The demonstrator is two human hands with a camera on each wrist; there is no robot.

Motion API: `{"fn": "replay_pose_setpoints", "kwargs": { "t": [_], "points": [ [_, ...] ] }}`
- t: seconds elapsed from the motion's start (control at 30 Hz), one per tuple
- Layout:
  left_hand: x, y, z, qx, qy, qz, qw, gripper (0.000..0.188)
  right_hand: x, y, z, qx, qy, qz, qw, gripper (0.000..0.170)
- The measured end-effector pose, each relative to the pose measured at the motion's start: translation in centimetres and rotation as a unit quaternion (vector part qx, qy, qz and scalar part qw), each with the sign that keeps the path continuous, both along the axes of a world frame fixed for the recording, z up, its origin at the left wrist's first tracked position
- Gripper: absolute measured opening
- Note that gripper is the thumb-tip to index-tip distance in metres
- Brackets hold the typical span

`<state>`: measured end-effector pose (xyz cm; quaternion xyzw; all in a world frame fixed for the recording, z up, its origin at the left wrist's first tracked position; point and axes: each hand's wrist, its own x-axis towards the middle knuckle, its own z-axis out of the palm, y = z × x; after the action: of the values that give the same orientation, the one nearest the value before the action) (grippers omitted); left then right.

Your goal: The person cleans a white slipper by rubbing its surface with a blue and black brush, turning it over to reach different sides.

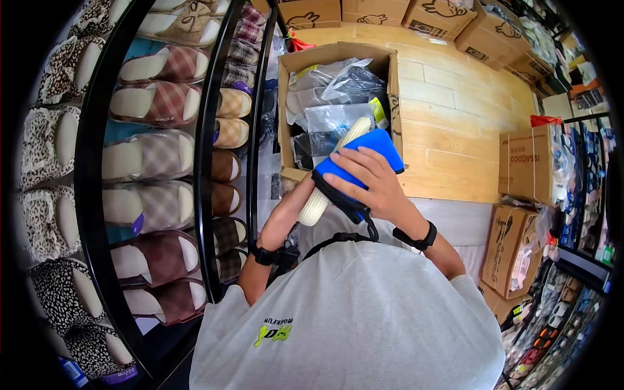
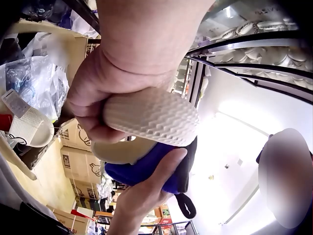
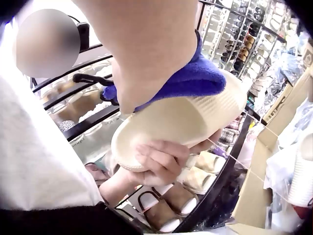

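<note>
Grips a cream, ridged-sided moulded slipper (image 3: 168, 122) in the left hand (image 3: 164, 164), with fingers curled round its edge. With the right hand (image 1: 380, 195), holds a bright blue plush cloth with black edging (image 1: 388, 146) against the slipper, between thumb and fingers. Holds both over the near edge of an open brown cardboard box (image 1: 393, 84) stuffed with clear plastic bags (image 1: 354, 81). Has tight room left of the box, with a black-framed slipper rack (image 1: 207, 130) close along that side; has wider room right of it, over pale wooden floorboards (image 1: 448, 143). Faces brown rabbit-printed cartons (image 1: 374, 11) past the box's far edge.
</note>
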<state>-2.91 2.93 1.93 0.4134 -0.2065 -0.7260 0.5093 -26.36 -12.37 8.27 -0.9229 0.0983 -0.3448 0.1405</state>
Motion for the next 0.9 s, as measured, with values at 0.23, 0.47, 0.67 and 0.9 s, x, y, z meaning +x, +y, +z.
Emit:
{"fn": "replay_pose_setpoints", "kwargs": {
  "t": [0.23, 0.47, 0.67, 0.9],
  "points": [
    [1.7, -1.2, -7.7, -0.041, -0.093, -0.086, 0.991, 0.058, 0.0, -1.6, -0.3, 0.067, -0.044, -0.088, 0.993, 0.062],
    [-1.9, -1.4, 7.6, -0.141, -0.200, -0.039, 0.969, 0.057, 0.1, 1.3, 0.2, -0.031, -0.012, 0.094, 0.995, 0.058],
    [1.5, -1.5, -8.1, -0.018, -0.040, -0.076, 0.996, 0.055, -0.9, -2.2, 0.6, 0.053, -0.031, -0.035, 0.998, 0.061],
    [-3.0, -2.8, 8.3, -0.076, -0.161, -0.003, 0.984, 0.057, -0.8, 0.9, 1.7, 0.018, 0.007, 0.066, 0.998, 0.067]
  ]
}}
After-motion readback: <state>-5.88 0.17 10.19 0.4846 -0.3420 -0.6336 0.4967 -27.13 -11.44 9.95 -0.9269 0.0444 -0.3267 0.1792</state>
